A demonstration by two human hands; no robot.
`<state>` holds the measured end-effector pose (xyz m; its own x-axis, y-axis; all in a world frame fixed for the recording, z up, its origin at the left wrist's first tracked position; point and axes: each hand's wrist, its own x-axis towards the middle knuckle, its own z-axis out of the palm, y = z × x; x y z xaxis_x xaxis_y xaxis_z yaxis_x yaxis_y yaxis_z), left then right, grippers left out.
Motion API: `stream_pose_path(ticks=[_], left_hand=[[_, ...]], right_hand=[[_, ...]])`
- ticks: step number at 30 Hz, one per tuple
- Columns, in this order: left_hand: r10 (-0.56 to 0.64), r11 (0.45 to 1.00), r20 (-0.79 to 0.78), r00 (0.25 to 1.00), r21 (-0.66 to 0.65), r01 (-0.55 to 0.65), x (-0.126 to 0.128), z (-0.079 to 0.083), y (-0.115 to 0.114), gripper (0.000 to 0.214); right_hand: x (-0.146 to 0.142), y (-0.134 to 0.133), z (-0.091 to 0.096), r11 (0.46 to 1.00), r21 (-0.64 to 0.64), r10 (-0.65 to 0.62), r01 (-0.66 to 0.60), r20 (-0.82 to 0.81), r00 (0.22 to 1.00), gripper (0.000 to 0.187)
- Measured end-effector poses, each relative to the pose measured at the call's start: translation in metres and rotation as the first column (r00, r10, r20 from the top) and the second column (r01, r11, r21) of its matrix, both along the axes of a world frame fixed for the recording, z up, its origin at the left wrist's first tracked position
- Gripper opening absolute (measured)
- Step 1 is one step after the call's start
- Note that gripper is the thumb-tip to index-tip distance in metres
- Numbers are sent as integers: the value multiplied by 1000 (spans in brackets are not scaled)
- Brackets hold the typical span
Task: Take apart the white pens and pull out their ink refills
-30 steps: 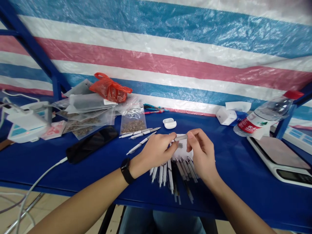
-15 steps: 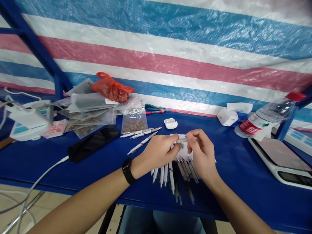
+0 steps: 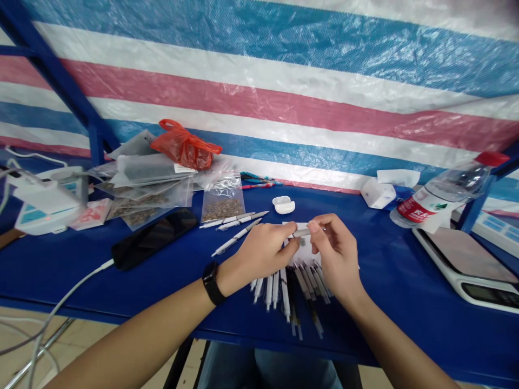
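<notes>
Pale plastic tube, slim as a pen, is held in the air over a sheet of white paper on the blue bench. The right hand pinches it between thumb and fingers, while the left hand closes on its other end. A slip from either grip could drop the tube among the bunch of pens fanned out just below, where it would be hard to pick out. A careless brush could also scatter the dark specks on the paper.
</notes>
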<state>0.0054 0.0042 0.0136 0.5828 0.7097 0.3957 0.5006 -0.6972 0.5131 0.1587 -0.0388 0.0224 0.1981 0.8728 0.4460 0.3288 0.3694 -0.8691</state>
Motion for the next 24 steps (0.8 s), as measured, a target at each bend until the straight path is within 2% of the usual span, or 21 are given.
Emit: stream_pose_path(ticks=[4,11,14,19,24], left_hand=[[1,1000,10,1000,8,-1,-1,1,1,20],[-38,997,-72,997,60,42,0,-5,0,19],[-32,998,-82,996,52,36,0,-4,-1,19],[-21,999,-75,997,39,24,-1,0,0,19],[-13,998,-89,996,67,19,-1,-3,1,18]], right_hand=[[-3,0,-1,1000,-12,5,-5,47,999,21],[-4,-1,1,996,-64,-60,65,67,996,51],[-4,-2,2,998,-58,-20,22,38,999,49],[-2,-2,0,998,-52,40,-38,37,999,34],[-3,-1,-1,999,-45,20,-17,76,997,44]])
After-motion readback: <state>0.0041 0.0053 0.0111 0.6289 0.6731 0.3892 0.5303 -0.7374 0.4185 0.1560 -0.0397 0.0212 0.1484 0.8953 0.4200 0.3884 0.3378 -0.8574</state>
